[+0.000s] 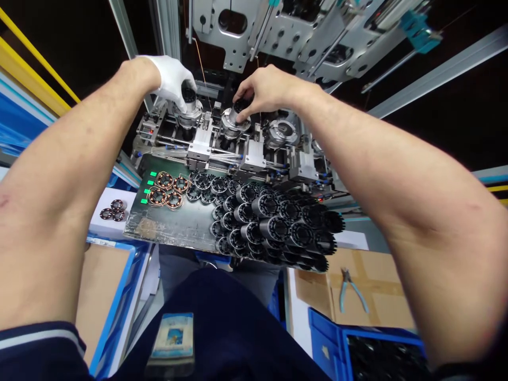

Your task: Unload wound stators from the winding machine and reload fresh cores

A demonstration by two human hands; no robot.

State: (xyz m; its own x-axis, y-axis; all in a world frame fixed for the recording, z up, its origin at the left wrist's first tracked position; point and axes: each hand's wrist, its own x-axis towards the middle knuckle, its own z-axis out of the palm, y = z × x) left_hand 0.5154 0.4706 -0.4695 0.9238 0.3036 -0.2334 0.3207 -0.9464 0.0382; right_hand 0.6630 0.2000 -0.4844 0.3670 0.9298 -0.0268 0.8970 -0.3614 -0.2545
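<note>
My left hand [172, 79], in a white glove, is closed round a dark motor stator core [189, 96] at the left round fixture of the winding machine. Bare, my right hand [270, 90] grips a second stator core [239, 107] between thumb and fingers, at the fixture beside it. A third fixture [282, 132] to the right shows an open ring with no hand on it. Thin copper wires run down from above near both hands. Several copper-wound stators [173, 200] lie on the metal worktop [182, 227], left of stacked black stator cores [273, 227].
Machine plates and rods [238, 47] hang just above my hands. Small wound stators [118, 215] sit on a white surface at left. Pliers [352, 293] lie on cardboard at right, near a blue bin [329, 338] of black parts. A blue-rimmed box [119, 296] stands lower left.
</note>
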